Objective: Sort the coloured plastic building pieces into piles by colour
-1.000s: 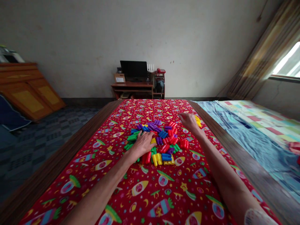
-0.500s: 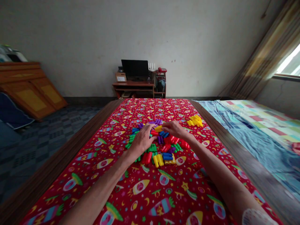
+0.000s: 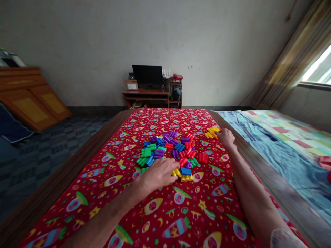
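Observation:
Ribbed plastic toy blocks in red, green, blue, purple and yellow lie in a loose heap in the middle of the table. My left hand (image 3: 161, 171) is at the heap's near side, its thumb and fingers closed around a yellow block (image 3: 177, 173). Beside that block are a blue block (image 3: 185, 171) and another yellow one (image 3: 186, 178). Over at the right, my right hand (image 3: 226, 137) is at a separate yellow pile (image 3: 211, 133), fingertips pinched on a yellow block at its edge. The left hand covers some blocks beneath it.
A red patterned cloth (image 3: 155, 206) covers the wooden table (image 3: 108, 129). To the right is a bed (image 3: 258, 137) with blue and checked covers. A desk (image 3: 146, 92) with a monitor (image 3: 147, 75) stands at the far wall; a wooden cabinet (image 3: 33, 100) is at left.
My right hand has carried a yellow block from the heap rightward to the yellow pile. My left hand has come back towards me, from the heap's far side to a yellow block at its near edge.

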The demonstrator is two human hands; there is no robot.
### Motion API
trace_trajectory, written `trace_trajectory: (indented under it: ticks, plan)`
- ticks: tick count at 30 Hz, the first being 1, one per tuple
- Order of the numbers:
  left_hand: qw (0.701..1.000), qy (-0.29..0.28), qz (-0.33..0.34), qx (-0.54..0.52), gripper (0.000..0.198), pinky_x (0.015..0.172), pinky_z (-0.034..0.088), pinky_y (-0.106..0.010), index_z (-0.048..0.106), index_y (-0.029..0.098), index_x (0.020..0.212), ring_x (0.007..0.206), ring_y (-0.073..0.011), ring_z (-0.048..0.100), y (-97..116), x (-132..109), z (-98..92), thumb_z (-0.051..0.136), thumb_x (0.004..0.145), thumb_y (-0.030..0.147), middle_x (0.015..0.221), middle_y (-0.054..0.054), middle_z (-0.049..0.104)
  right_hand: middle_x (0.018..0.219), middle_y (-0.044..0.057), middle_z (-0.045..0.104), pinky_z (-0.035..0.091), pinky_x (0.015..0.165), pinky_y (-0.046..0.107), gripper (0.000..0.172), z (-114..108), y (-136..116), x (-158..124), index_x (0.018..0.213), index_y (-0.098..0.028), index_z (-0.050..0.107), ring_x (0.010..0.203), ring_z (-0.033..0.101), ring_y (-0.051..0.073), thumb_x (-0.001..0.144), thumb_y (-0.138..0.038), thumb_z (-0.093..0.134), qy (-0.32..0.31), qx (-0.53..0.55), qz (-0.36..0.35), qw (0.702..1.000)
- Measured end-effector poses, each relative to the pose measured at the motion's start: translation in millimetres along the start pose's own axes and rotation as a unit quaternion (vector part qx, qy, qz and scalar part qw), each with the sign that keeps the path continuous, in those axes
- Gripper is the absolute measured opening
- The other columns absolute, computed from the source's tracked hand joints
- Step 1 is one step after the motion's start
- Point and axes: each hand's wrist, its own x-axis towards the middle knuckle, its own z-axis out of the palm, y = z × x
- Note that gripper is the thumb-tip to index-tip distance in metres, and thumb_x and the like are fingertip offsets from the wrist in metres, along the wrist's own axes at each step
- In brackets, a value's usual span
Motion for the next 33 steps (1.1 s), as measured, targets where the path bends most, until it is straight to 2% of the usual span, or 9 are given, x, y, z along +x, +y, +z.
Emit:
trace_trajectory:
  ticks: [4,7,13,16,21,24,27,30,33]
  plan:
    - [0.978,0.113,-0.063,-0.162,0.031,0.077,0.052,-0.029,0.066,0.022,0.108,0.09,-0.0223,0.07,-26.1,17.1,-15.5,0.063,0.081,0.036,0.098,-0.004,0.074,0.105,0.021,0.07,0.048,0.08,0.038,0.037,-13.8,-11.2,-1.7,0.107,-0.011,0.074,0.098,0.065,0.03,0.09,-0.037,0.053,0.031,0.0,-0.045,0.998]
    - [0.928,0.187,-0.095,-0.308,0.035,0.069,0.054,-0.028,0.065,0.018,0.105,0.078,-0.0209,0.07,-49.7,26.9,-10.3,0.054,0.085,0.045,0.09,-0.005,0.075,0.094,0.015,0.073,0.047,0.076,0.031,0.033,-24.2,-37.1,-18.4,0.101,-0.013,0.075,0.087,0.066,0.023,0.092,-0.032,0.049,0.016,0.068,-0.208,0.976]
    - [0.831,0.217,-0.117,-0.499,0.048,0.065,0.056,-0.029,0.06,0.016,0.098,0.074,-0.0206,0.07,-59.6,36.6,7.2,0.064,0.074,0.058,0.084,-0.004,0.073,0.092,0.006,0.074,0.046,0.07,0.024,0.031,-21.0,-97.5,-88.4,0.106,-0.017,0.074,0.078,0.064,0.016,0.092,-0.035,0.053,-0.216,0.261,-0.527,0.78]
    - [0.798,0.219,-0.129,-0.546,0.054,0.061,0.056,-0.028,0.052,0.018,0.099,0.067,-0.0189,0.07,-52.8,36.9,8.3,0.073,0.068,0.057,0.077,-0.001,0.071,0.086,0.005,0.073,0.043,0.066,0.022,0.029,-19.2,-108.4,-109.4,0.105,-0.014,0.074,0.072,0.062,0.013,0.092,-0.026,0.052,-0.245,0.255,-0.548,0.758]
    - [0.816,0.234,-0.118,-0.515,0.052,0.061,0.057,-0.028,0.052,0.02,0.095,0.068,-0.0196,0.072,-46.6,36.2,9.0,0.075,0.068,0.058,0.079,-0.001,0.072,0.083,0.003,0.072,0.041,0.064,0.02,0.029,-25.7,-109.2,-114.2,0.101,-0.013,0.073,0.072,0.06,0.013,0.09,-0.035,0.057,-0.293,0.277,-0.537,0.741]
    - [0.821,0.236,-0.096,-0.511,0.047,0.064,0.059,-0.032,0.051,0.02,0.103,0.069,-0.0202,0.072,-44.5,36.6,11.3,0.059,0.082,0.061,0.083,-0.004,0.073,0.08,0.002,0.071,0.039,0.062,0.02,0.026,-27.6,-109.1,-107.2,0.094,-0.013,0.073,0.069,0.059,0.012,0.088,-0.033,0.058,-0.257,0.267,-0.528,0.765]
    - [0.868,0.266,-0.072,-0.413,0.04,0.074,0.059,-0.036,0.049,0.019,0.116,0.08,-0.0217,0.072,-37.5,34.4,11.3,0.045,0.093,0.051,0.092,-0.007,0.073,0.073,0.001,0.068,0.038,0.062,0.022,0.02,-27.1,-99.3,-83.0,0.085,-0.013,0.072,0.067,0.058,0.013,0.084,-0.028,0.059,-0.148,0.224,-0.464,0.844]
    - [0.933,0.243,0.011,-0.264,0.033,0.092,0.054,-0.038,0.052,0.019,0.122,0.103,-0.0227,0.067,-22.5,27.6,10.0,0.046,0.096,0.039,0.111,-0.01,0.07,0.082,0.006,0.071,0.042,0.068,0.026,0.022,-26.0,-68.9,-44.3,0.093,-0.015,0.071,0.076,0.062,0.018,0.084,-0.029,0.057,0.008,0.158,-0.312,0.937]
    - [0.963,0.167,0.127,-0.167,0.034,0.105,0.045,-0.038,0.055,0.022,0.125,0.122,-0.0227,0.057,-5.2,18.2,14.2,0.055,0.094,0.036,0.127,-0.009,0.063,0.097,0.013,0.071,0.047,0.077,0.033,0.03,-23.1,-25.6,-8.9,0.108,-0.016,0.068,0.09,0.064,0.025,0.084,-0.03,0.056,0.093,0.063,-0.134,0.985]
